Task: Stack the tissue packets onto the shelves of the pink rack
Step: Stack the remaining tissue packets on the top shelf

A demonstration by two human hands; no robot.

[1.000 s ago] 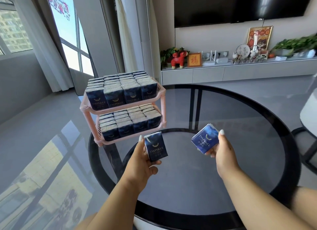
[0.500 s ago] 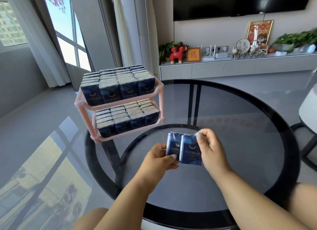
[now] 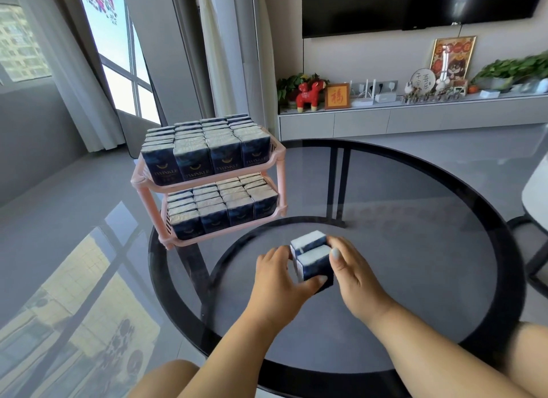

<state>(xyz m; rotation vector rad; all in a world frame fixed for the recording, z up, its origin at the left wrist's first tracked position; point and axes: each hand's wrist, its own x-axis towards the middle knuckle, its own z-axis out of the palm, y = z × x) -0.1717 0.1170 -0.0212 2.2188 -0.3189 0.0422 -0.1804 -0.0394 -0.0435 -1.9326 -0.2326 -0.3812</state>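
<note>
A pink two-shelf rack (image 3: pixel 148 181) stands at the left rear of the round glass table (image 3: pixel 415 207). Both shelves are packed with rows of dark blue tissue packets (image 3: pixel 207 148), upright. Two more blue tissue packets (image 3: pixel 311 256) are pressed side by side in front of the rack, low over the glass, their pale tops facing up. My left hand (image 3: pixel 278 279) grips them from the left with the thumb under the near edge. My right hand (image 3: pixel 353 273) holds them from the right.
A white chair (image 3: pixel 536 187) stands at the table's right edge. Behind the table runs a low grey cabinet (image 3: pixel 385 121) with ornaments and plants, under a wall TV. Curtains and a window are on the left. The table's black rim curves close to my knees.
My hands have pushed the two packets together and tipped them so their tops face up, lowering them toward the glass. The rack has not moved.
</note>
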